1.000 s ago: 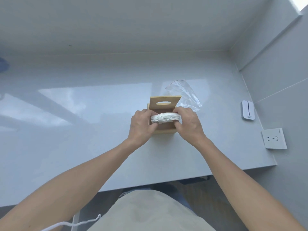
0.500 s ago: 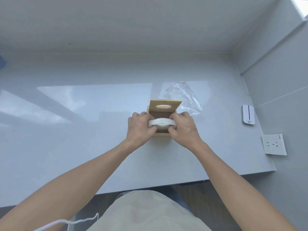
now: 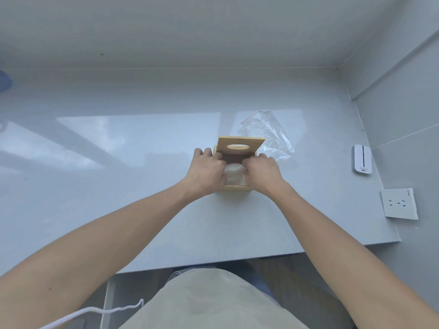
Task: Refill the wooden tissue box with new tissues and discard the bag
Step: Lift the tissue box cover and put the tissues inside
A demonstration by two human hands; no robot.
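The wooden tissue box (image 3: 236, 187) stands on the grey table (image 3: 142, 150), its slotted lid (image 3: 240, 146) tilted up and open at the back. A stack of white tissues (image 3: 234, 173) sits down inside the box. My left hand (image 3: 207, 170) holds the stack's left end and my right hand (image 3: 262, 173) holds its right end, fingers curled into the box opening. Most of the stack is hidden by my fingers. An empty clear plastic bag (image 3: 270, 134) with a red seal line lies on the table just behind and right of the box.
A small white device (image 3: 361, 161) lies near the table's right edge, by the wall. A white wall socket (image 3: 399, 203) is mounted on the right wall. The table's front edge (image 3: 237, 258) runs just before my lap. A white cord (image 3: 95, 313) hangs at bottom left.
Both hands have pushed the tissue stack down from above the box into its opening, with fingers now tucked inside. The bag has not moved.
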